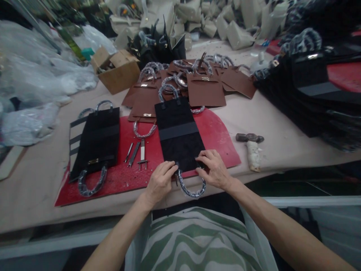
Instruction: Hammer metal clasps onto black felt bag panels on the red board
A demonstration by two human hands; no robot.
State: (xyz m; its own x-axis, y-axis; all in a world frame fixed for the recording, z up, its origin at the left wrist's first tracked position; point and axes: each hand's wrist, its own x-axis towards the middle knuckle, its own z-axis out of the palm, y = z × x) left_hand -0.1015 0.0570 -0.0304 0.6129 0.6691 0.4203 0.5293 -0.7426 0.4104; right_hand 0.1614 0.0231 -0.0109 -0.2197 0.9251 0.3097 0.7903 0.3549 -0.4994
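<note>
A black bag panel (pixel 180 131) lies flat in front of me, with a plastic-wrapped handle at each end. My left hand (pixel 160 180) pinches the left base of the near handle (pixel 191 194) at the panel's lower edge. At the other base of that handle, my right hand (pixel 213 168) is closed with fingers and thumb together. The near handle loops over the table edge towards me. Under the panel is a red board (pixel 220 131). Left of it are a slim metal punch (pixel 128 152), a flat tool (pixel 134 154) and a pronged tool (pixel 142 154).
Another black panel (pixel 103 135) with wrapped handles lies at left. A hammer (pixel 253 152) rests at right. Brown bag panels (pixel 207 90) are heaped behind, beside a cardboard box (pixel 120 73). Black panels (pixel 296 90) are stacked at right; plastic wrap (pixel 34 67) fills the left.
</note>
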